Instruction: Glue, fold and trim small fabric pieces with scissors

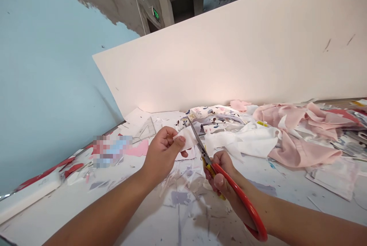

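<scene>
A small white scrap [187,138] sits at the centre of the frame, pinched at its left edge by the left hand [161,153], fingers clamped on it. It looks thin, light and limp, likely to flop or slip unless held close to the cut line and kept taut. One pair of scissors [213,169] meets its right edge, blades slightly apart; the right hand [222,175] has its fingers closed through the red handles. One scrap is held and many clippings litter the desk [160,223] below. Pink cloth [298,139] and floral cloth [212,118] are heaped at right of centre, before one leaning white board [243,47].
</scene>
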A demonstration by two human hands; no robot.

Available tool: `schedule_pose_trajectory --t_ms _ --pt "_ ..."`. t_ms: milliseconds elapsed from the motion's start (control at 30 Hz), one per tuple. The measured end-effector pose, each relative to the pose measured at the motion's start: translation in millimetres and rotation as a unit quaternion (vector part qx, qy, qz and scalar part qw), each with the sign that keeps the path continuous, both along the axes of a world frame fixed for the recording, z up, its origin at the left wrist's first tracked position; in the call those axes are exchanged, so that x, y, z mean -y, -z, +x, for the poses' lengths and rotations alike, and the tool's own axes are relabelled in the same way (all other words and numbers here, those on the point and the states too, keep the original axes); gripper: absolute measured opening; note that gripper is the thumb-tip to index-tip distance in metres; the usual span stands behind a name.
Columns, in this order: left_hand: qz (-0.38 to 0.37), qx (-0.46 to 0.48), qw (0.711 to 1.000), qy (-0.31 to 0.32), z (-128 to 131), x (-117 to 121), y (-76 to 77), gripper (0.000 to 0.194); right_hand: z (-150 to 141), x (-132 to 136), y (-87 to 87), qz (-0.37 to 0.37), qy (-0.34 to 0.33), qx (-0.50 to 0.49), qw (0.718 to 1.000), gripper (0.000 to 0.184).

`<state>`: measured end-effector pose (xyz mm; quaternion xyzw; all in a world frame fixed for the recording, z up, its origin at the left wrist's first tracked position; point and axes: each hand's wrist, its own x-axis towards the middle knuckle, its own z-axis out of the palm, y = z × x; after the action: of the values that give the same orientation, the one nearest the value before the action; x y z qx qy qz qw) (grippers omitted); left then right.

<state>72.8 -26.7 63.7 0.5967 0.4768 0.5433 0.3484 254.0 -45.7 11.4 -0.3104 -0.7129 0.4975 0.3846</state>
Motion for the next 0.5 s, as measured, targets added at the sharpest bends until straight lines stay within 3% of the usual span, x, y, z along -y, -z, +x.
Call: schedule_pose_trajectory --t_ms 100,500 --pt "0.005 -0.002 1.000 -0.003 -1.0 -0.6 1.3 0.023 -0.4 -2.3 1.5 -0.011 -0.031 0.011 0.999 0.042" --pt "0.011 -0.008 1.000 -0.013 0.1 -1.0 0.8 0.023 -3.8 2.0 1.9 -0.022 -0.024 0.027 0.999 0.042"
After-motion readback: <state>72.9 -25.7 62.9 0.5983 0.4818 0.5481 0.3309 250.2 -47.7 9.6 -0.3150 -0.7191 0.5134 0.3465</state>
